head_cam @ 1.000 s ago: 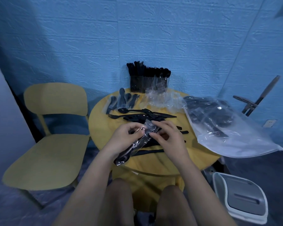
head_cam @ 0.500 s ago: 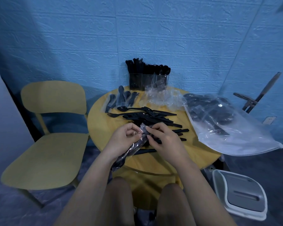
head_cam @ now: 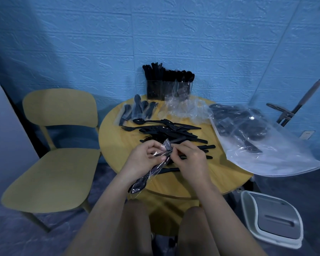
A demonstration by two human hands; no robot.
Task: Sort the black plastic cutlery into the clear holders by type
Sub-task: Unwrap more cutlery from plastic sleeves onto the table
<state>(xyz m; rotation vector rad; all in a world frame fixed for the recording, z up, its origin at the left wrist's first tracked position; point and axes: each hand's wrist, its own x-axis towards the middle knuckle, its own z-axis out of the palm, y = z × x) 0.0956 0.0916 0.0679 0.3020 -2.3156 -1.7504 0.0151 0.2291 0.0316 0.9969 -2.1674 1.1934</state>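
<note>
Wrapped packet point(head_cam: 148, 174): slim clear sleeve holding black cutlery, slanting from the near table edge up toward 1 o'clock; its top end sits between both hands, its lower end overhangs the edge at 7 o'clock. Which utensil types are inside: cannot tell.
Left hand point(head_cam: 146, 158): fingers curled round the upper part of the packet, thumb and forefinger pinching the film near its top.
Right hand point(head_cam: 189, 160): fingertips narrowed to a pinch on the crumpled top of the film, at 3 o'clock of the left hand.
Step in hand (judgement): opening the sleeve to free the pieces.
How to do it well: hold the packet body steady in the left hand, pull the film apart at the top rather than along its length, keep it over the table so nothing drops off the near edge.
Loose cutlery pile point(head_cam: 170, 132): forks, spoons and knives lying crosswise at table centre, just beyond the hands at 12 o'clock.
Unopened packets point(head_cam: 137, 111): several at 11 o'clock of the pile.
Clear holders point(head_cam: 169, 89): at the far table edge, 12 o'clock, already well stocked.
Empty wrappers point(head_cam: 183, 109): heaped just in front of the holders.
Large bag point(head_cam: 257, 141): at 2 o'clock, more dark cutlery inside.
Table point(head_cam: 115, 145): round, yellow.
Chair point(head_cam: 59, 145): at 9 o'clock.
Bin point(head_cam: 273, 218): floor, 4 o'clock.
</note>
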